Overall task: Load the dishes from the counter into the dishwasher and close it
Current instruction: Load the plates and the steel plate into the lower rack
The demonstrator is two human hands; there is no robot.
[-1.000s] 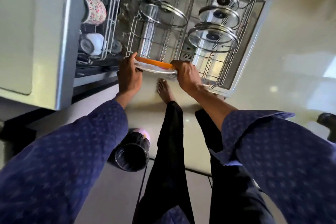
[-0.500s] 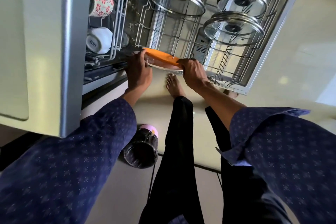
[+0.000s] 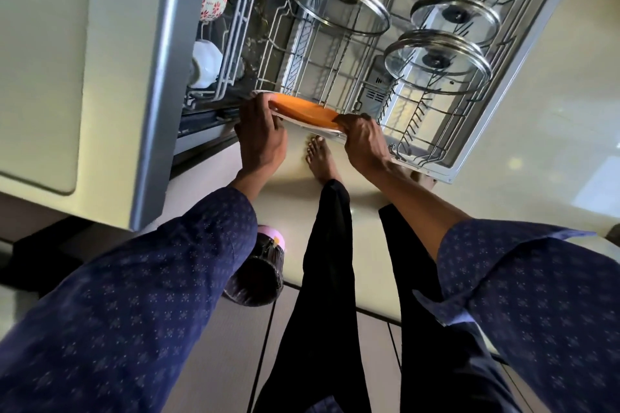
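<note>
Both hands, left [image 3: 260, 134] and right [image 3: 364, 141], grip the plate [image 3: 303, 109] (orange on top) with curled fingers. It is at the near edge of the rack [image 3: 339, 77].

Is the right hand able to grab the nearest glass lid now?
Probably not yet: the right hand grips the orange plate along with the left hand. Nothing blocks the nearest glass lid.

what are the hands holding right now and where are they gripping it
Both hands hold one orange plate by its rim: the left hand grips the left edge, the right hand the opposite edge, above the pulled-out lower rack.
</note>
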